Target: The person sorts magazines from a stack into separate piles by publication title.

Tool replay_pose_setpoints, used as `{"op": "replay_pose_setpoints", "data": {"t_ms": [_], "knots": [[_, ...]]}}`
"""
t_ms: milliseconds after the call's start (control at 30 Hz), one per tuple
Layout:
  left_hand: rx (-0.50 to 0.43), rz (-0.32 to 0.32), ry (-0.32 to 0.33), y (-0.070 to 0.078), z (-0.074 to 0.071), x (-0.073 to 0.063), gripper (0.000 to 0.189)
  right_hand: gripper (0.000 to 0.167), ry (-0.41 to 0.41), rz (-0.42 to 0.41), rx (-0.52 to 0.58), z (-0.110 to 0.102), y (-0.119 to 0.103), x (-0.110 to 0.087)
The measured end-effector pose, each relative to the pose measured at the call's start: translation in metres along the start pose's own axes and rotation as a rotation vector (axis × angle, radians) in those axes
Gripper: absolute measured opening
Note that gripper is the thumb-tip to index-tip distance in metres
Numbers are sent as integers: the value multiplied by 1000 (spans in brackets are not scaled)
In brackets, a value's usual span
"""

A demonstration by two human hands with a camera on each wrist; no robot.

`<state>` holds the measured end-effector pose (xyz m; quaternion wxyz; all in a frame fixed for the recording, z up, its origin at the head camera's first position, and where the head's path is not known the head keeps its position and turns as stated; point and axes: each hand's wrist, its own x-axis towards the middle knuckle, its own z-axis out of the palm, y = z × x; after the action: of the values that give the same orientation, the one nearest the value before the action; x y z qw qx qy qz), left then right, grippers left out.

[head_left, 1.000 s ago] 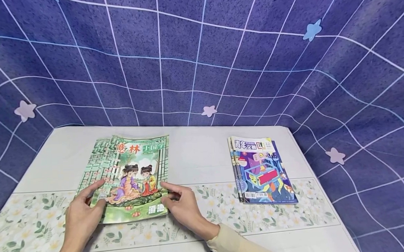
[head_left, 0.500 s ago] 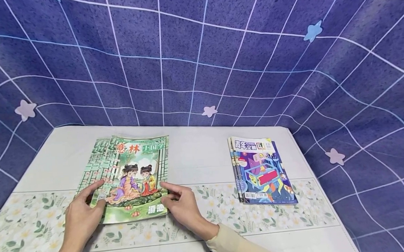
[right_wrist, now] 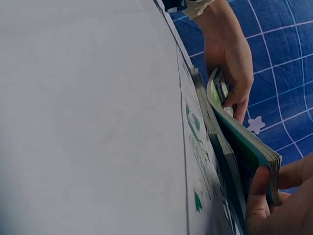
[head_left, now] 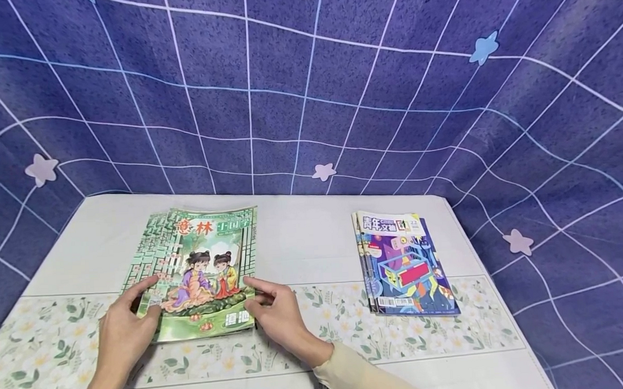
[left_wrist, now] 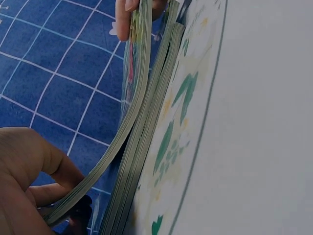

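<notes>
A green magazine [head_left: 206, 303] with two cartoon children on its cover tops an uneven stack at the table's left side. My left hand [head_left: 124, 333] grips its left edge near the lower corner, thumb on the cover. On the opposite edge my right hand [head_left: 281, 317] pinches it between thumb and fingers. In the left wrist view this magazine [left_wrist: 141, 73] is bowed, its ends raised off the magazines [left_wrist: 134, 156] beneath. The right wrist view shows a gap under its right end, with my right thumb [right_wrist: 259, 183] at the edge. Matching green magazines [head_left: 145, 248] fan out underneath, to the left.
A second stack of magazines [head_left: 409, 271], with a purple and blue cover on top, lies on the right of the table. The white table [head_left: 308, 235] has a floral strip [head_left: 337, 309] across it. A blue gridded cloth [head_left: 282, 120] with stars hangs behind and beside it.
Over the last half second the top magazine has shifted slightly left, both hands moving with it. The right-hand stack stays where it was.
</notes>
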<state>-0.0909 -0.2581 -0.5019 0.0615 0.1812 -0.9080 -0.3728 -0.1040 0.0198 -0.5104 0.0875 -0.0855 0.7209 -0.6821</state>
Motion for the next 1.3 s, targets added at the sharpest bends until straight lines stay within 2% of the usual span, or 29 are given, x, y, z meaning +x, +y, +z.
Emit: {"op": "replay_pose_setpoints", "data": {"t_ms": [167,400,633,900,1100,1300], "knots": [[9,22,23,-1,1,1,61,48,-5,8,-5,0,1,1],[32,47,24,-5,3,3,57,48,-30,18,-7,-3,3,1],[16,30,-1,-5,4,3,56,47,-52,35,-21,-4,3,1],[21,9,10,-4,4,1,52,47,-79,42,-45,-4,6,3],[18,4,0,-4,4,2,53,47,-69,56,-63,-3,6,2],[-2,37,15,-4,6,0,52,46,-75,59,-87,-4,5,1]]}}
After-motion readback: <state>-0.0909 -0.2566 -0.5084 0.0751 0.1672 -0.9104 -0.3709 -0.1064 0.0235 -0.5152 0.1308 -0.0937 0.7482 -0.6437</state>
